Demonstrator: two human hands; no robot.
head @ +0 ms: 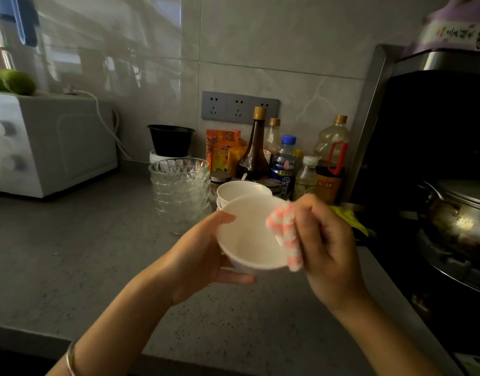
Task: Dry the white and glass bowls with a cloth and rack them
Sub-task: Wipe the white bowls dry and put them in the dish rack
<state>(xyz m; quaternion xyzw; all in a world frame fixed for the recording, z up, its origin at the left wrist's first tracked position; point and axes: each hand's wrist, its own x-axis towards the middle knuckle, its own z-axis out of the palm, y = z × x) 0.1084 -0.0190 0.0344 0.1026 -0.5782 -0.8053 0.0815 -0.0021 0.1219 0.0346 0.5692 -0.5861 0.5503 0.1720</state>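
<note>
My left hand (199, 256) grips a white bowl (251, 240) above the grey counter, thumb on the near-left rim and fingers under the base. My right hand (325, 240) pinches a pink-and-white checked cloth (286, 234) over the bowl's right rim. Behind it stands a short stack of white bowls (243, 192). To their left is a tall stack of cut-glass bowls (180, 191). No rack is in view.
Bottles and sauce packets (285, 158) crowd the back of the counter (98, 253). A black bowl (171, 139) sits behind the glass stack. A white microwave (52, 142) stands at left. A steel pot (461, 213) on the stove is at right.
</note>
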